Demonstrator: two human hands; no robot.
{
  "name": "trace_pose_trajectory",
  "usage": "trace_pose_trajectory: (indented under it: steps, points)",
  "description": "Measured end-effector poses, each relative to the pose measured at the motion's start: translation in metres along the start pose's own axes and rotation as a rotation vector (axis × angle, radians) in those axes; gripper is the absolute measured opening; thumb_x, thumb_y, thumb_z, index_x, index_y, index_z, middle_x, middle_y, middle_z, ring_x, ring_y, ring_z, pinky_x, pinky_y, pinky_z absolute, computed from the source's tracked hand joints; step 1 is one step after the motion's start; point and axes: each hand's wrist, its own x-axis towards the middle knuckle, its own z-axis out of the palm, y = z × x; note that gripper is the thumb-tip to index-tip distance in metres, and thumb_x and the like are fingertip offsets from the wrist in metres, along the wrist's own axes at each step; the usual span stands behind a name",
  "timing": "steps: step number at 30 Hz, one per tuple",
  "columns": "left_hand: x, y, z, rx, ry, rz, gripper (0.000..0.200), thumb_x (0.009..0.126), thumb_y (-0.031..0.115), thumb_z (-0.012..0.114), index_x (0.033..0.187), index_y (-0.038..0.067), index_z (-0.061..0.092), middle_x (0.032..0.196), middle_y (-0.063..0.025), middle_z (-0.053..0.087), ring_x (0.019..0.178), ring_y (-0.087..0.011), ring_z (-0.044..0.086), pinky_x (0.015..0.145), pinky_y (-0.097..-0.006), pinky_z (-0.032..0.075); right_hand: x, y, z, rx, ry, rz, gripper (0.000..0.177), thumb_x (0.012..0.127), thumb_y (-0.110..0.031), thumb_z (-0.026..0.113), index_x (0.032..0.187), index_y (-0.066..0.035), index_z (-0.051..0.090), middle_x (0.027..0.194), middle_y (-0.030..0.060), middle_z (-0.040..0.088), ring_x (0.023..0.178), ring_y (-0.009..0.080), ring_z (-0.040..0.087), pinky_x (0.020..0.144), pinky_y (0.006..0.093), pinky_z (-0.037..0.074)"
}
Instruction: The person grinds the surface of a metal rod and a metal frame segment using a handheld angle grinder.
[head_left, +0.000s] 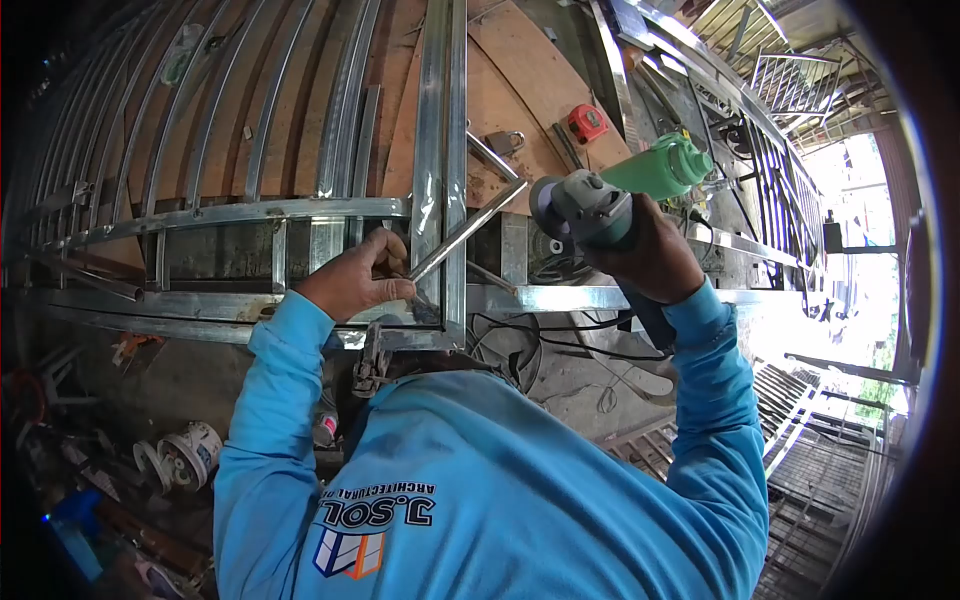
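My right hand (655, 250) grips an angle grinder (595, 210) by its body, with the disc facing left. Close to that disc is the upper end of a thin shiny metal tube (468, 230). The tube slants down across the frame's upright bar to my left hand (362, 277), whose thumb and fingers are closed at its lower end. Under both lies a welded metal frame (430, 130) of square bars. A clamp (372, 362) sits on the frame's near edge, just below my left hand.
A red tape measure (587, 123), a padlock (503, 142) and a green bottle (660, 168) rest beyond the grinder. Black cables (560, 342) run below the frame at right. A white bucket (190, 452) stands on the floor at left. More metal grilles (795, 85) stand at far right.
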Motion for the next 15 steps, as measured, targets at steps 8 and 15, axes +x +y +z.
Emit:
trace_pose_trajectory:
  steps: [8,15]
  points:
    - [0.001,-0.003,0.003,-0.015,0.059,0.030,0.077,0.070,0.054,0.090,0.113,0.005,0.049,0.092,-0.0066,0.058,0.090,-0.0190,0.059,0.087,-0.0349,0.050,0.016,0.003,0.005,-0.068,-0.121,0.042,0.069,0.073,-0.029,0.087,0.124,0.002,0.052,0.109,0.0217,0.068,0.104,0.0368,0.069,0.086,0.0420,0.055]
    - [0.001,-0.005,0.003,-0.006,0.085,0.035,0.074,0.070,0.052,0.090,0.112,0.006,0.049,0.092,-0.0062,0.058,0.089,-0.0192,0.061,0.085,-0.0351,0.051,0.019,-0.018,0.020,-0.074,-0.211,-0.148,0.064,0.072,-0.030,0.088,0.117,-0.003,0.052,0.097,0.0205,0.070,0.091,0.0400,0.072,0.076,0.0456,0.057]
